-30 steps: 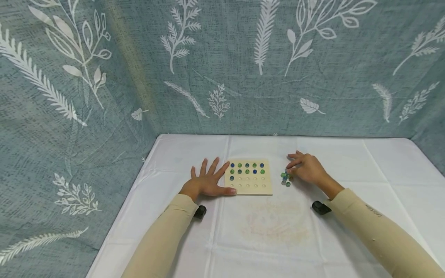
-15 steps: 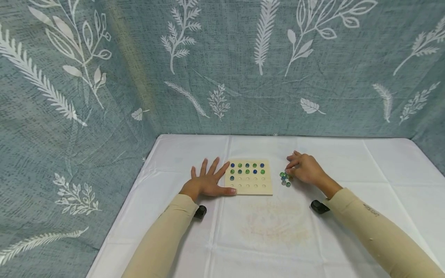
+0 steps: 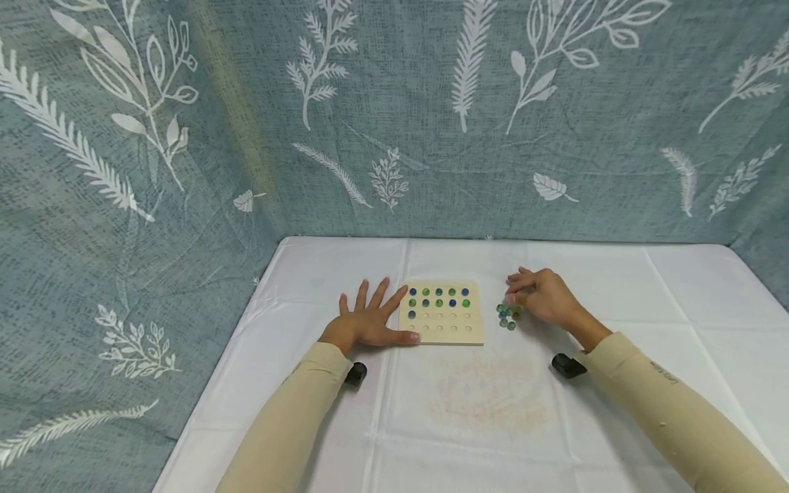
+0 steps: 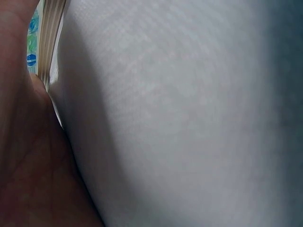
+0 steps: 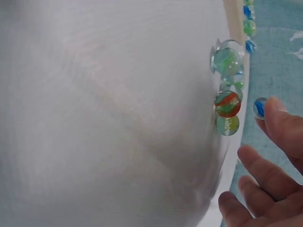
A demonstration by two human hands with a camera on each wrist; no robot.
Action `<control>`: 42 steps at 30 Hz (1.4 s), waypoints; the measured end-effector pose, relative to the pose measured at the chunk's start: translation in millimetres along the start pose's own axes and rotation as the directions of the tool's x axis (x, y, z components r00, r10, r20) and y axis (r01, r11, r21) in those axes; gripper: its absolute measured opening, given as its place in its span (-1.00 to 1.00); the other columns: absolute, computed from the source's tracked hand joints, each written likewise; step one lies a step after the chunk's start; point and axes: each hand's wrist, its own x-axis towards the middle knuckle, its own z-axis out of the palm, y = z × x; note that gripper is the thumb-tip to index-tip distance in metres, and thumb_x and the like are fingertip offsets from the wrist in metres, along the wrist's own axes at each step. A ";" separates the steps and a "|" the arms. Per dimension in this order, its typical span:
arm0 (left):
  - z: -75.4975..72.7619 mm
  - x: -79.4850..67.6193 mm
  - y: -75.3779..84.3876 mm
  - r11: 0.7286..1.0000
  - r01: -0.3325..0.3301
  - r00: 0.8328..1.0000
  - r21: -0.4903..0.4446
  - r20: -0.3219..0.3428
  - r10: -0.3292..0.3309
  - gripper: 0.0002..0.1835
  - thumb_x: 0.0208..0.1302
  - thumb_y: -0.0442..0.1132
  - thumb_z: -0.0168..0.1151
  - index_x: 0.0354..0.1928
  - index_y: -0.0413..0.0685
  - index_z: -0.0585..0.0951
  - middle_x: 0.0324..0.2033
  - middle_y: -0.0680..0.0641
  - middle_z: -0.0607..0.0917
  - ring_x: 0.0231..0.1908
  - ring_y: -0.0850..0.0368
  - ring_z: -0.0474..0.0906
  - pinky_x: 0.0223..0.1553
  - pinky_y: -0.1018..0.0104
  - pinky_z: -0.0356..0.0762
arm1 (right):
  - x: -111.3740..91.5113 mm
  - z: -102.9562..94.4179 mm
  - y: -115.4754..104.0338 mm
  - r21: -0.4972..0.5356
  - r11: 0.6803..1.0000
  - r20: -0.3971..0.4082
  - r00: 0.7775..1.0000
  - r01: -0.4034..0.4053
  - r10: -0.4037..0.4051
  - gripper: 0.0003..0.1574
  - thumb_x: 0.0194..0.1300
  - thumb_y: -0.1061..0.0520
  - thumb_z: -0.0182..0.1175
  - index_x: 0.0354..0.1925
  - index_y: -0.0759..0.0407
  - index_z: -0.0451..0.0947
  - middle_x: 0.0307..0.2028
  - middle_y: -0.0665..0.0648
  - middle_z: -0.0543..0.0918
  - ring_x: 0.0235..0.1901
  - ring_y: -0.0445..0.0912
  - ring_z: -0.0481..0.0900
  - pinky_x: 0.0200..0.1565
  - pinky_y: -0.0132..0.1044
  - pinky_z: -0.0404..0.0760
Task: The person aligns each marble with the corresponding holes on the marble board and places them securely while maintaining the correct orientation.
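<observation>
A pale wooden board [image 3: 453, 337] with rows of round hollows lies on the white cloth. Blue and green marbles fill its two back rows, and one blue marble [image 3: 411, 315] sits at the left of the third. My left hand [image 3: 366, 327] rests at the board's left side with fingers spread, its thumb on the front left corner. Right of the board, my right hand [image 3: 545, 300] is over a small heap of glass marbles [image 3: 504, 315]. In the right wrist view its thumb and a mostly hidden finger pinch a clear marble with a blue swirl [image 5: 259, 109]; the other fingers are loosely bent.
Within the heap, a red and green marble [image 5: 228, 104] touches a yellowish one [image 5: 228, 125]. The white-covered table [image 3: 493, 445] ends at blue-grey leaf-patterned curtains [image 3: 431, 185] behind and on the left. A faint brownish stain [image 3: 490, 394] marks the cloth before the board.
My right hand has shifted very slightly left at the heap, and a few marbles there have moved a little. My left hand and the board have stayed put.
</observation>
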 end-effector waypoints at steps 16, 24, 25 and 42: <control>-1.8 3.7 -0.2 1.000 -0.008 1.000 0.006 -0.004 0.008 0.19 0.14 0.69 0.06 0.61 0.70 -0.40 0.65 0.18 -0.55 0.63 -0.14 -0.75 0.51 -0.48 -0.62 | -0.2 -5.4 -5.2 0.116 0.993 -0.001 1.000 -0.020 0.020 -0.72 0.43 0.27 0.28 0.01 0.41 0.75 0.35 0.37 0.57 0.59 0.27 0.19 0.57 0.22 0.15; -0.2 6.8 -0.9 1.000 -0.008 1.000 0.003 -0.002 0.008 0.19 0.12 0.69 0.07 0.61 0.71 -0.40 0.65 0.18 -0.55 0.63 -0.14 -0.76 0.51 -0.48 -0.62 | -1.5 -3.1 -8.5 0.145 0.989 -0.013 1.000 -0.009 0.011 -0.75 0.42 0.30 0.29 -0.02 0.43 0.76 0.34 0.39 0.58 0.58 0.27 0.21 0.55 0.20 0.21; -0.1 7.1 -0.9 1.000 -0.008 1.000 0.001 -0.001 0.008 0.20 0.12 0.69 0.08 0.60 0.71 -0.40 0.65 0.18 -0.55 0.63 -0.14 -0.76 0.51 -0.48 -0.62 | -1.7 -2.6 -9.0 0.150 0.989 -0.012 1.000 -0.010 0.012 -0.75 0.42 0.30 0.30 -0.02 0.43 0.76 0.33 0.39 0.58 0.58 0.27 0.22 0.55 0.20 0.22; -7.3 -12.4 2.8 1.000 -0.023 1.000 -0.008 0.013 0.023 0.18 0.18 0.65 0.08 0.66 0.59 -0.32 0.68 0.11 -0.50 0.64 -0.17 -0.72 0.52 -0.46 -0.62 | -0.5 10.8 -18.6 0.206 0.978 0.019 0.999 -0.034 0.031 -0.75 0.42 0.30 0.30 -0.01 0.43 0.75 0.34 0.38 0.58 0.59 0.24 0.21 0.55 0.20 0.24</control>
